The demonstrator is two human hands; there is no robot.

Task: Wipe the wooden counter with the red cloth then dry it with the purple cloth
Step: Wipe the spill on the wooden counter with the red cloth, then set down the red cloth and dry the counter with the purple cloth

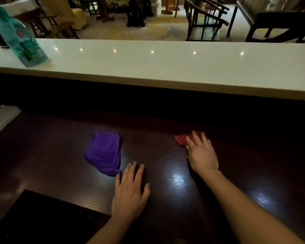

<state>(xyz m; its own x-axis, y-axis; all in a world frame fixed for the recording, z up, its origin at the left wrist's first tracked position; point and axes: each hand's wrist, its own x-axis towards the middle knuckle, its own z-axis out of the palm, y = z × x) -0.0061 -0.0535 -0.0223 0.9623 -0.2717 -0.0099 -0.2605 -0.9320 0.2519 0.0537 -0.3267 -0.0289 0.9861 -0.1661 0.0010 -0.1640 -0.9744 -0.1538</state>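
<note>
Red cloth under the right hand, purple cloth lying free on the dark wooden table.

The right hand [202, 152] lies flat, fingers spread, on the red cloth [181, 140]; the left hand [129, 192] rests open on the glossy table [165, 173], just beside the crumpled purple cloth [104, 152]. Behind runs a raised white ledge [165, 67] carrying a teal bottle [19, 37]; dark chairs [204, 20] stand beyond.

Upper left of the frame has a blurry teal bottle [19, 36] standing on a long white ledge [165, 67]. Behind it, across the top, dark wooden chairs [206, 20] and a yellow seat [79, 18] on a pale floor.
</note>
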